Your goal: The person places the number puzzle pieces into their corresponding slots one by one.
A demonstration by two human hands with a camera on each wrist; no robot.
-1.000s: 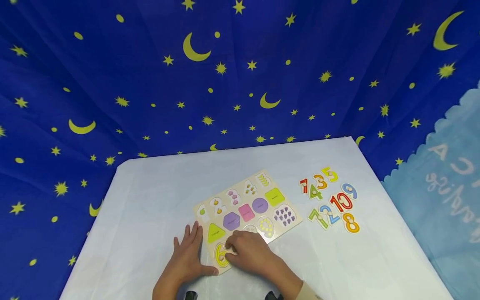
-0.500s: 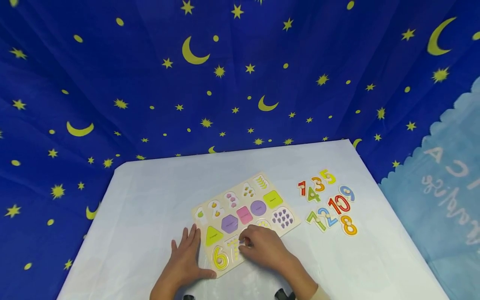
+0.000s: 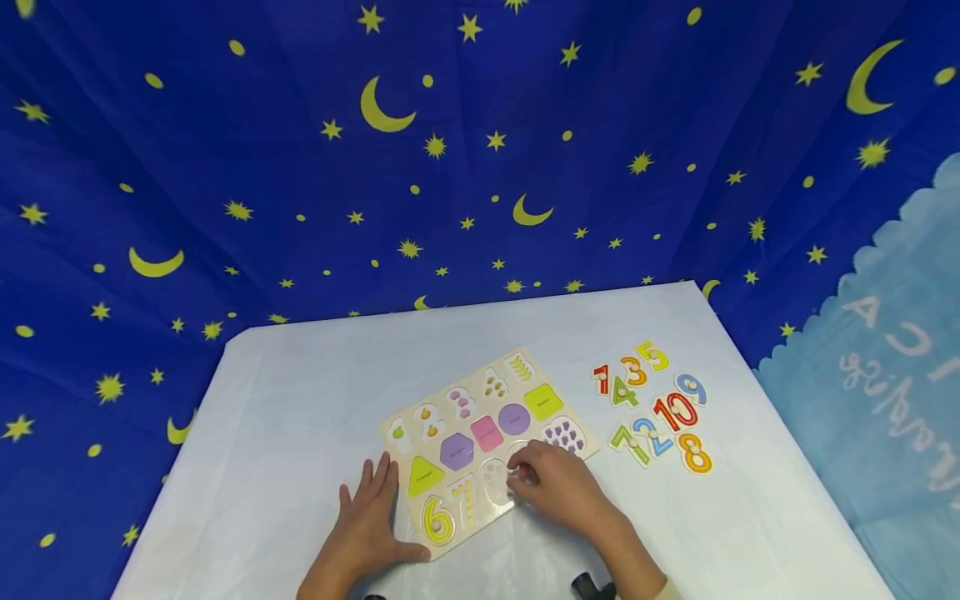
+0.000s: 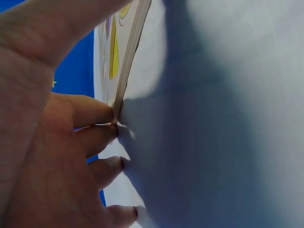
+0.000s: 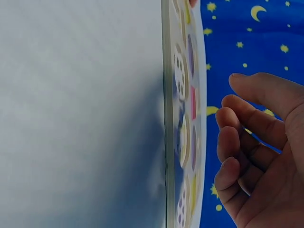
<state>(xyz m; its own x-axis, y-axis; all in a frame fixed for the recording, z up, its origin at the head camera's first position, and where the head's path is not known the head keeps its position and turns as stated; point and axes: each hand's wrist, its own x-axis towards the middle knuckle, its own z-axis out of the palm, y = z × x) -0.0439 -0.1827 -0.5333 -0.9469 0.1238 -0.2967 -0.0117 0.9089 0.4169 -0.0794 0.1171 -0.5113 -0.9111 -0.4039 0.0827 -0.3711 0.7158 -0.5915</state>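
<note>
A wooden number puzzle board [image 3: 485, 510] lies tilted on the white table. Its lower left slot holds a yellow 6 piece [image 3: 437, 523] with a small knob. My left hand [image 3: 363, 525] rests along the board's left edge, fingers spread; in the left wrist view two fingertips touch the edge [image 4: 132, 57]. Over the lower right part of the board hovers my right hand [image 3: 562, 487], partly covering the picture slots there. The right wrist view shows that hand [image 5: 266, 152] with loosely bent fingers and nothing between them, apart from the board.
Loose number pieces lie right of the board, among them a red 10 [image 3: 675, 412], an orange 8 [image 3: 695, 453], a green 7 [image 3: 630, 445] and a blue 9 [image 3: 691, 388]. A blue star-patterned cloth [image 3: 450, 167] hangs behind the table [image 3: 300, 400].
My right hand has left the yellow 6 piece and moved rightward across the board's lower row, uncovering the 7 slot and the one beside it. The left hand stays at the edge.
</note>
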